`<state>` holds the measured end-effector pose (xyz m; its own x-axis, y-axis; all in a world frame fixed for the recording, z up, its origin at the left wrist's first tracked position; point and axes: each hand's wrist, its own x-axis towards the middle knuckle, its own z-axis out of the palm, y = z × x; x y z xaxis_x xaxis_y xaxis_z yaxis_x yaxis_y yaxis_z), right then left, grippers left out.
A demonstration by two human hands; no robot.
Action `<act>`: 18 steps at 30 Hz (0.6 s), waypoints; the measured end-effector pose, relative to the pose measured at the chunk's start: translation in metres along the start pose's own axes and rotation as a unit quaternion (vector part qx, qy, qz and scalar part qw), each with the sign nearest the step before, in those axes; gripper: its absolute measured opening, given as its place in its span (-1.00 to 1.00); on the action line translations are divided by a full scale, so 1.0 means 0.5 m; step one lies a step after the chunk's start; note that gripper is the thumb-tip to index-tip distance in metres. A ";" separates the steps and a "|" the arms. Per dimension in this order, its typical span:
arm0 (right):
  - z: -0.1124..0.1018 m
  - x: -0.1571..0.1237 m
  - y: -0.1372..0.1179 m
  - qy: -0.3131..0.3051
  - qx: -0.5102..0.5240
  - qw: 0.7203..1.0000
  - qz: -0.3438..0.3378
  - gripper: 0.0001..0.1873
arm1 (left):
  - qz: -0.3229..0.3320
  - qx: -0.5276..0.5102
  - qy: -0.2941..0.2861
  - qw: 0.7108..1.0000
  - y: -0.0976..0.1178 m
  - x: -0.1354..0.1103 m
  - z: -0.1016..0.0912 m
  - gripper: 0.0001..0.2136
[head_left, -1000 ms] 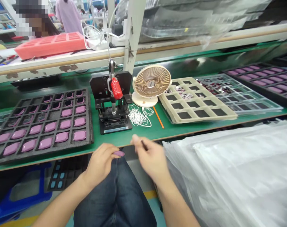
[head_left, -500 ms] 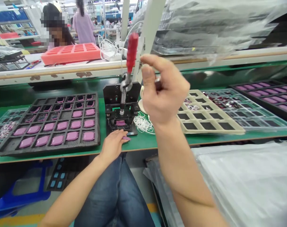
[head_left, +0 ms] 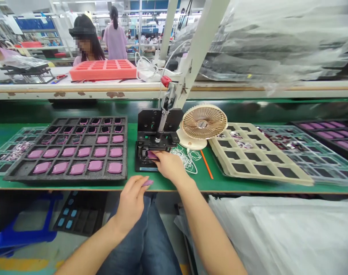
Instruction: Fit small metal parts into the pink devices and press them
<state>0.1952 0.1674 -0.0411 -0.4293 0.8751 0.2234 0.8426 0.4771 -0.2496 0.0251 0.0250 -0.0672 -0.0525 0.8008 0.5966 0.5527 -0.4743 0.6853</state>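
Note:
My left hand [head_left: 133,198] pinches a small purple watch case [head_left: 148,183] just in front of the bench edge. With its fingers closed, my right hand [head_left: 170,165] reaches into the base of a black toggle press [head_left: 159,126] and grips a second purple watch case [head_left: 152,154] lying in the fixture; my fingers partly hide it. Above, the press's red handle [head_left: 166,81] is tipped back, away from me. To the left, a dark foam tray [head_left: 83,182] holds several purple watch cases, some at the back with black faces.
Right of the press stand a cream fan [head_left: 204,123], tangled white cord [head_left: 185,158] and an orange stick [head_left: 206,164]. A cream tray [head_left: 261,173] and clear trays with small parts lie farther right. People sit and stand beyond the shelf [head_left: 99,93].
My right hand has come down from beside the red handle to the fixture. The handle has swung backward. My left hand, still holding its watch case, has moved back from the press.

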 end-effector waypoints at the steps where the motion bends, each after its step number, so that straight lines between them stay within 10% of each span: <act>1: -0.006 0.007 -0.001 0.000 0.001 1.000 -0.003 -0.57 | 0.006 0.012 0.006 1.000 0.001 0.005 0.002 -0.72; 5: -0.024 -0.025 -0.001 0.021 0.014 1.000 -0.007 -0.43 | 0.037 0.093 0.019 0.995 -0.006 0.046 0.023 -0.72; 12: -0.059 -0.172 -0.005 0.230 0.117 0.961 0.101 -0.61 | 0.056 0.184 -0.060 0.980 -0.047 0.170 0.100 -0.61; 18: -0.105 -0.195 -0.063 0.252 0.162 0.951 0.070 -0.57 | 0.083 0.238 -0.131 0.959 -0.052 0.165 0.113 -0.57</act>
<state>0.2277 0.0628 -0.0054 -0.0406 0.8204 0.5704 0.6998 0.4308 -0.5699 0.0536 0.1242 -0.0594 0.2460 0.8226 0.5127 0.8557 -0.4327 0.2837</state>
